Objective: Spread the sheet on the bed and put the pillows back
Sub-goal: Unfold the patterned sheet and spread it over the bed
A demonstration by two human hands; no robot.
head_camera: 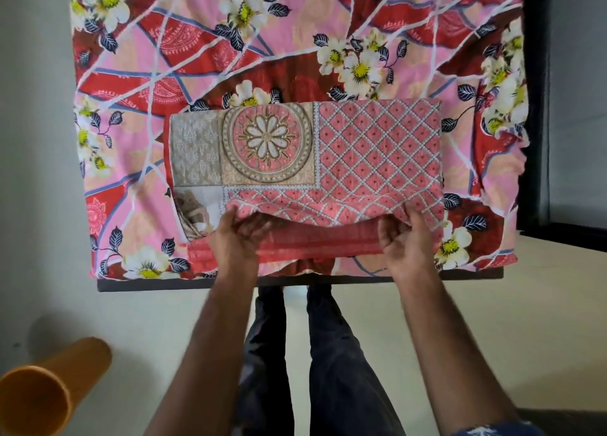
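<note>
A folded sheet (371,149), pink with a white diamond grid and a round flower medallion, lies near the foot of the bed. The bed (230,57) is covered in a pink and red cloth with white flowers. My left hand (238,230) grips the near edge of the folded sheet's top layer at its middle left. My right hand (407,235) grips the same edge further right. That edge is lifted, and a plain red underside shows beneath it. No pillow is in view.
An orange plastic tube (46,386) lies on the floor at the lower left. The dark bed frame edge (157,286) runs in front of my legs. A black frame (538,107) borders the bed on the right. Pale floor surrounds the bed.
</note>
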